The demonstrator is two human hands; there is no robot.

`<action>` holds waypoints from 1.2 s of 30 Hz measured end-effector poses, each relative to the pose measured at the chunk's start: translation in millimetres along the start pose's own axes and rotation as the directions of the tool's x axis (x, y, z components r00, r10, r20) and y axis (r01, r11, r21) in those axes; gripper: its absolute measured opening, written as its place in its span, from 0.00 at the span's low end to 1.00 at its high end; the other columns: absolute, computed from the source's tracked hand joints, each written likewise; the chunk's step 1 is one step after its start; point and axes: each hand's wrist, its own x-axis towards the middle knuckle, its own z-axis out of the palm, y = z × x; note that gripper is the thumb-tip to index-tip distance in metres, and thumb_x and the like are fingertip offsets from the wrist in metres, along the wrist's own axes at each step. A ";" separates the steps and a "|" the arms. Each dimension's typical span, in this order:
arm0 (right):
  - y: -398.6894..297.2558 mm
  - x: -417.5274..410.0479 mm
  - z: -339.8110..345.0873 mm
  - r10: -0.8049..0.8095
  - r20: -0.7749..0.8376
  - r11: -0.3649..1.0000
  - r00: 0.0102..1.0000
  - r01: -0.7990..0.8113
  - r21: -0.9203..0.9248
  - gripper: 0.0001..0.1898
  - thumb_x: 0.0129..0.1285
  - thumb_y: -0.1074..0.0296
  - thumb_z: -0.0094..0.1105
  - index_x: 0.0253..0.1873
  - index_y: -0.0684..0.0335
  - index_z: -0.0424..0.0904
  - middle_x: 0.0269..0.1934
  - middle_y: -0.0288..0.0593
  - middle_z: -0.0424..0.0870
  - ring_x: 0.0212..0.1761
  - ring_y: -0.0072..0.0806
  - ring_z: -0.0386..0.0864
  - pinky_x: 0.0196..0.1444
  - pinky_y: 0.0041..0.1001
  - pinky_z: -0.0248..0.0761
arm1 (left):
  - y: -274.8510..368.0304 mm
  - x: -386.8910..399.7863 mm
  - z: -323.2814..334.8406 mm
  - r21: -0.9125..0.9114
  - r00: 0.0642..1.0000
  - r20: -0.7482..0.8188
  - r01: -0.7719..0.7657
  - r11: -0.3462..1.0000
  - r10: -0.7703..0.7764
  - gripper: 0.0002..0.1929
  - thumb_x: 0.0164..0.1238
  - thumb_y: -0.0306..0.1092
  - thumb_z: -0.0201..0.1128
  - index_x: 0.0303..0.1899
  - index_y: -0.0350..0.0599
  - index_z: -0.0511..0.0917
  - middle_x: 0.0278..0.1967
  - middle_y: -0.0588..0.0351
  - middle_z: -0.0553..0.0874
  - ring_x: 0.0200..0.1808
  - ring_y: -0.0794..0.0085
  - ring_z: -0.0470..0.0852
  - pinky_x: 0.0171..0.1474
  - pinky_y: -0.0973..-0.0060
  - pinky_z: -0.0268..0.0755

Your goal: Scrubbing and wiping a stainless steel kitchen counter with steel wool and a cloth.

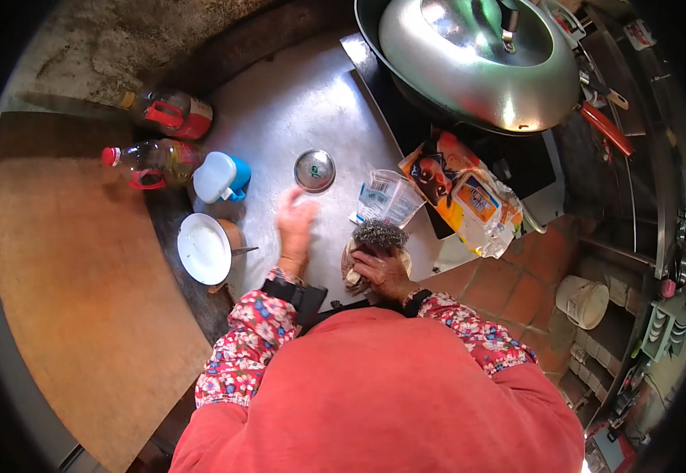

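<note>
My left hand, slightly blurred, is over the metal counter with its fingers apart and nothing in it. Just beyond its fingertips lies a round glass lid or dish with a green mark. My right hand rests on a crumpled brown and white cloth; whether its fingers grip the cloth I cannot tell. A steel wool scourer touches the fingertips of that hand. Past the scourer lies a clear printed plastic container, beside an orange and white plastic wipes package.
A lidded wok stands on the black stove at the upper right, its red handle sticking out. Along the left are two oil bottles, a blue lidded jug and a white bowl, beside a wooden board.
</note>
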 end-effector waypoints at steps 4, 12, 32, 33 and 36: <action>-4.9 7.0 1.1 -0.049 -0.041 0.999 0.998 0.048 -0.018 0.14 0.54 0.65 0.57 0.47 0.49 0.81 0.60 0.32 0.75 0.65 0.39 0.67 0.61 0.55 0.58 | -2.3 -24.9 24.3 0.468 0.651 0.669 -0.743 0.478 0.358 0.33 0.46 0.34 0.73 0.58 0.44 0.72 0.51 0.48 0.80 0.50 0.56 0.79 0.52 0.61 0.71; -3.9 7.7 -2.7 -0.088 -0.054 0.993 0.995 0.083 -0.079 0.14 0.52 0.64 0.60 0.45 0.48 0.81 0.57 0.34 0.77 0.64 0.38 0.67 0.57 0.46 0.60 | 0.0 11.3 47.3 0.419 0.685 0.626 -0.698 0.581 0.373 0.24 0.41 0.38 0.75 0.43 0.38 0.80 0.54 0.44 0.77 0.54 0.54 0.77 0.57 0.63 0.69; -5.6 23.0 -28.8 -0.008 -0.070 0.983 0.998 0.020 0.181 0.13 0.45 0.71 0.64 0.39 0.51 0.81 0.53 0.34 0.80 0.62 0.39 0.70 0.51 0.42 0.60 | 50.9 -65.0 -80.7 0.169 0.973 0.078 -0.229 0.959 0.219 0.17 0.55 0.21 0.65 0.48 0.35 0.81 0.41 0.58 0.87 0.41 0.77 0.83 0.48 0.78 0.75; -3.0 25.8 -32.0 0.013 -0.107 0.986 0.994 0.005 0.168 0.13 0.46 0.73 0.63 0.40 0.51 0.81 0.51 0.34 0.80 0.61 0.41 0.70 0.52 0.42 0.59 | 45.8 -69.0 -89.0 0.112 0.980 0.026 -0.199 0.974 0.197 0.16 0.54 0.22 0.65 0.48 0.35 0.81 0.40 0.57 0.87 0.40 0.78 0.83 0.47 0.77 0.75; -16.1 56.7 -63.0 0.093 -0.138 0.996 0.986 -0.094 -0.001 0.14 0.47 0.72 0.63 0.41 0.51 0.80 0.51 0.33 0.80 0.61 0.43 0.70 0.51 0.42 0.60 | 26.9 -87.5 -113.5 0.017 0.987 -0.098 -0.126 0.992 0.127 0.15 0.54 0.22 0.65 0.45 0.35 0.81 0.38 0.57 0.87 0.39 0.78 0.82 0.46 0.77 0.75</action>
